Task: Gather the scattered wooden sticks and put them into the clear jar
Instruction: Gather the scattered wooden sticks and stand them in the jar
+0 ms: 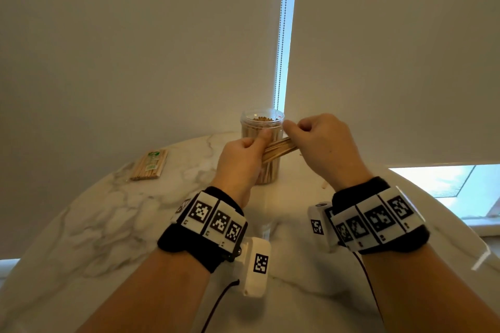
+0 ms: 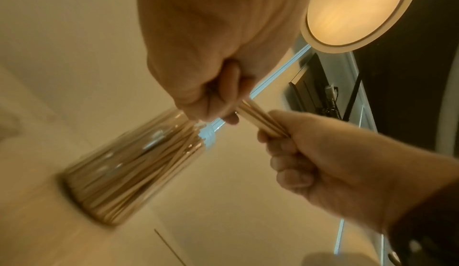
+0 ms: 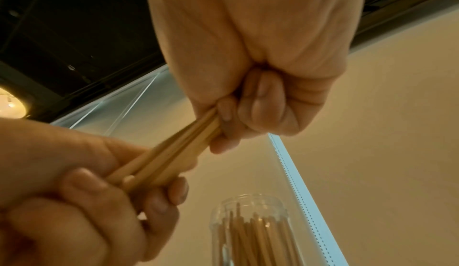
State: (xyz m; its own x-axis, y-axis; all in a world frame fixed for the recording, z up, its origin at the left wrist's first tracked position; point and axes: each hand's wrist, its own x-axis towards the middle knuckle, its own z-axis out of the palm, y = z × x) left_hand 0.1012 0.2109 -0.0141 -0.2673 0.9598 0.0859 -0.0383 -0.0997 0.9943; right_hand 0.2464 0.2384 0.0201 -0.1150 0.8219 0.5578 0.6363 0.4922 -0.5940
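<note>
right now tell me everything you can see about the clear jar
The clear jar is a see-through plastic-looking cylinder with a ridged neck, no lid on, standing upright on the marble table near its far edge. It is packed almost to the rim with upright wooden sticks. Both hands hover in front of it; neither is seen touching it.

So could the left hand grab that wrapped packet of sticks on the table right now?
Probably not at once: the left hand already grips a stick bundle, though nothing blocks the packet.
</note>
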